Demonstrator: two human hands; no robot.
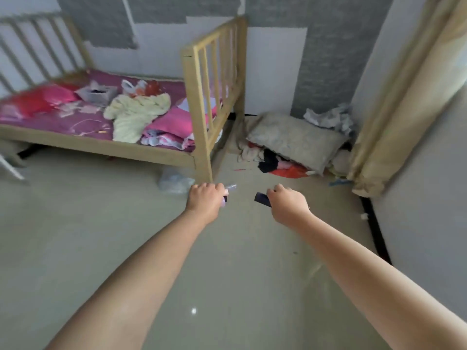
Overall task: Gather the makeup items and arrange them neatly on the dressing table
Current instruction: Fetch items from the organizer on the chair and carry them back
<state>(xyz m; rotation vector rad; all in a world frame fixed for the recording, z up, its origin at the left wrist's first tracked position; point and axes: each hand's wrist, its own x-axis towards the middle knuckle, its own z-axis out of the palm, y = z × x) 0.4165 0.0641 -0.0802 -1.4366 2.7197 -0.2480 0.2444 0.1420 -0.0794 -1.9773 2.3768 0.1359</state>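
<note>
A: Which step is in hand here?

B: The gathering, I judge. Both arms reach forward over the pale glossy floor (101, 248). The left hand (205, 200) is curled round a few small makeup items (228, 192): a clear slim piece pokes out past the knuckles, and a pale lilac bit and a dark bit show just under the fingers. It is too blurred to name them.

A: And the other hand?

B: The right hand (286, 203) has its fingers folded over a flat dark rectangular case (262, 199), which juts out toward the left hand. The two hands are near each other but apart.

A: Where is the dressing table?

B: Not in view. Beyond the left hand stands a light wooden slatted bed (202, 102) with a purple sheet and scattered cloth. Beyond the right hand lies a grey pillow (293, 140) on a heap of clothes, and a beige curtain (394, 117) hangs further to the right.

A: So what does the next move call for?

B: Probably turning to find the table, carrying everything with a firm grip, since the left hand holds several loose pieces that could slip. Whether more makeup lies on the bed I cannot tell.
</note>
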